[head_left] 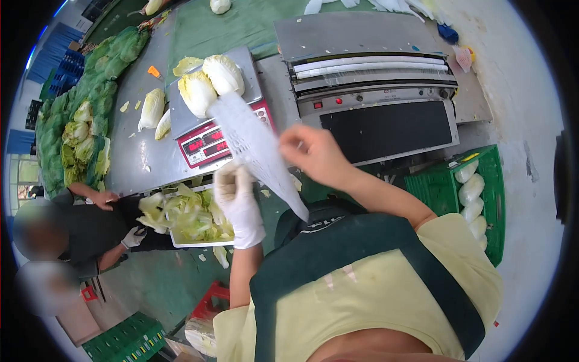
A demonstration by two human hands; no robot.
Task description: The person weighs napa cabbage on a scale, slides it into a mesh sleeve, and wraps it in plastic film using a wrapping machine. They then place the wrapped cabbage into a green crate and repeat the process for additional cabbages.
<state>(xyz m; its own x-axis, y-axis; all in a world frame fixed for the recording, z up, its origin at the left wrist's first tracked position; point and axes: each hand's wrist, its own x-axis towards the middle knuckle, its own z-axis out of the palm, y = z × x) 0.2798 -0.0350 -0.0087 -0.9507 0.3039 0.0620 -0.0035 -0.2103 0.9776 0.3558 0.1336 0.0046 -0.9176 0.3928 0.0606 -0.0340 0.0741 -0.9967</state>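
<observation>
A white foam net sleeve [256,142] stretches between my hands, its upper end near the cabbages and its lower end by my apron. My left hand [238,202], in a white glove, is closed on its left edge. My bare right hand [316,157] has curled fingers pinched at the sleeve's right edge; the exact grip is partly hidden. Just beyond, two trimmed napa cabbages, a left one [197,95] and a right one [223,75], lie on a digital scale [250,66] with a lit red display panel. A loose leaf lies behind them.
A wrapping machine [386,114] stands right of the scale. More cabbages [152,110] and an orange-handled knife [154,72] lie left. Below is a white bin of leaves [202,241]. A co-worker [78,229] stands left. Wrapped cabbages fill a green crate [496,205] at right.
</observation>
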